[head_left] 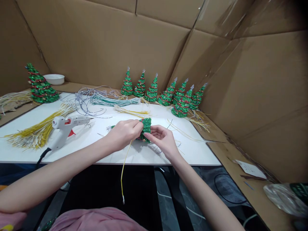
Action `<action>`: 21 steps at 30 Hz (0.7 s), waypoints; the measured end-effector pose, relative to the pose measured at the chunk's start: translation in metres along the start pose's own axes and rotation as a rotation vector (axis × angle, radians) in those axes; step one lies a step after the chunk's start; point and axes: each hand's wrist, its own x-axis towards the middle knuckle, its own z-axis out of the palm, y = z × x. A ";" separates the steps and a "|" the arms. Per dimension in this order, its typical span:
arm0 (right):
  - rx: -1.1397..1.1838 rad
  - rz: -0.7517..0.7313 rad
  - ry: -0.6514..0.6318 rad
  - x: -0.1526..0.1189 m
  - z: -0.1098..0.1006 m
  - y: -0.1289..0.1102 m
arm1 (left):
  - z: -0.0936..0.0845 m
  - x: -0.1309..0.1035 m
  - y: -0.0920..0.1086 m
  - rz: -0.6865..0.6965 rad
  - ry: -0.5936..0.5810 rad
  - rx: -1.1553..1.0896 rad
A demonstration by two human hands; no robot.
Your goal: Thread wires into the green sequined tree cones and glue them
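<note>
A small green tinsel Christmas tree [147, 125] lies on its side between my hands, low over the white table top, its wide base toward the right. My left hand [128, 132] is closed around its body and hides most of it; a silvery tip pokes out on the left. With thumb and fingers my right hand [163, 137] grips the rim of the base. A yellow wire [122, 175] hangs from below my left hand past the table's front edge, with a small pale end. Whether my left fingers also pinch this wire is hidden.
A white glue gun [63, 126] with a red trigger rests at left, beside a bundle of yellow wires [44, 126]. Green-white wires [115, 100] lie behind. Several finished trees [151, 91] stand along the back; a larger tree [39, 86] stands far left. Cardboard walls [108, 41] enclose the table.
</note>
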 end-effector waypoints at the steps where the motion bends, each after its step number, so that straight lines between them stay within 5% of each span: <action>1: -0.001 -0.007 0.001 0.000 0.000 0.000 | 0.000 0.000 0.001 0.003 -0.003 0.003; 21: -0.029 -0.012 -0.014 0.000 -0.002 0.003 | 0.003 -0.011 -0.006 0.050 0.072 0.019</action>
